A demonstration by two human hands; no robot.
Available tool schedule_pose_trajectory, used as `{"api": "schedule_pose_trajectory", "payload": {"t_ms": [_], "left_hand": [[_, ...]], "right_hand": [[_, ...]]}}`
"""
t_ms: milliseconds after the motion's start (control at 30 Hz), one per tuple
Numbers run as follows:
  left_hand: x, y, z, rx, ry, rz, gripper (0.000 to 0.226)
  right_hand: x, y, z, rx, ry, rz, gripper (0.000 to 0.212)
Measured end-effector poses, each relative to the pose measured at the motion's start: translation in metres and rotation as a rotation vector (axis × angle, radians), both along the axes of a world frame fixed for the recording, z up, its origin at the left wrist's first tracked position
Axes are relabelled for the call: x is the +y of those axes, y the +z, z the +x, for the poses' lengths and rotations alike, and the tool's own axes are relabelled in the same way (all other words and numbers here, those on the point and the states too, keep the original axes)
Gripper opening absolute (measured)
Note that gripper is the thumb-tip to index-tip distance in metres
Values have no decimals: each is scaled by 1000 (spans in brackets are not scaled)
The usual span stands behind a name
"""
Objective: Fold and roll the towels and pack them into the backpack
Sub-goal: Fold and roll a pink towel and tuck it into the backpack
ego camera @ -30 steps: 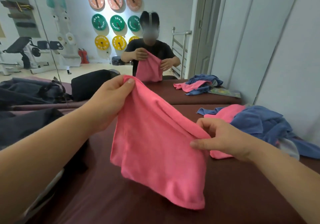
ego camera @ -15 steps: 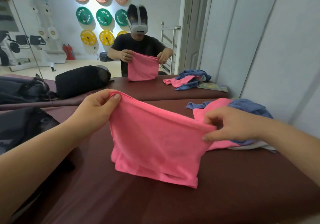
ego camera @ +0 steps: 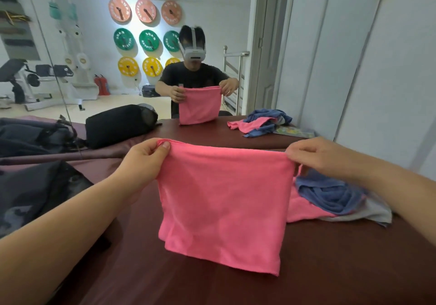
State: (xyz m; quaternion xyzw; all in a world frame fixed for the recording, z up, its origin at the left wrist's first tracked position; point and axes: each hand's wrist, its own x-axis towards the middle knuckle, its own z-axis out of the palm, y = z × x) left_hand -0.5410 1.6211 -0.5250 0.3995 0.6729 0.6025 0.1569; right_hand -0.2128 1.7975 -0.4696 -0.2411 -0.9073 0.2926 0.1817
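**Holding the doubled pink towel by two small pinches**

At lower centre the pink towel (ego camera: 224, 205) hangs with its loose hem low over the table (ego camera: 342, 281). If either pinch slips, the layers will likely slide apart and the fold go crooked. Your left hand (ego camera: 144, 160), centre left, pinches one top corner between thumb and curled fingers. Your right hand (ego camera: 316, 158), centre right, pinches the other, arms spread. Further right lies the towel pile (ego camera: 330, 196), and the backpack (ego camera: 35, 193) sits at far left.
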Motion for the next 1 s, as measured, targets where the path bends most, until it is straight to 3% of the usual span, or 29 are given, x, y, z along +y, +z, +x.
{"api": "schedule_pose_trajectory", "payload": {"t_ms": [100, 267, 300, 333, 400, 433, 467, 533, 633, 700, 900, 1000], "left_hand": [[2, 6, 1, -87, -15, 42, 23], [-1, 29, 1, -149, -53, 152, 24], [-2, 32, 1, -143, -52, 183, 23], [-4, 34, 3, -126, -47, 205, 23], [-8, 34, 7, -93, -54, 218, 22], [-10, 32, 10, -84, -69, 216, 22], [-12, 30, 12, -76, -79, 211, 22], [-17, 25, 10, -76, -77, 198, 23], [-21, 17, 4, -184, -71, 132, 23], [-21, 11, 2, -240, -80, 86, 24], [-9, -2, 15, -269, -138, -1, 26], [-7, 0, 21, -279, -161, 24, 25]], "right_hand": [[3, 9, -2, 158, 37, -119, 14], [-1, 28, -9, 459, -62, -123, 14], [0, 31, -10, 492, -105, -8, 14], [2, 33, -9, 455, -147, 230, 13], [4, 34, -8, 209, -224, 853, 22], [1, 34, -7, 98, -214, 1013, 26], [-3, 33, -6, 11, -191, 1021, 26], [-12, 33, -3, -89, -79, 794, 25], [-24, 31, 3, -20, 148, 191, 12], [-38, 28, 1, 82, 228, 33, 9], [-62, 25, -16, 398, 396, -480, 37], [-62, 31, -17, 473, 462, -636, 47]]}}
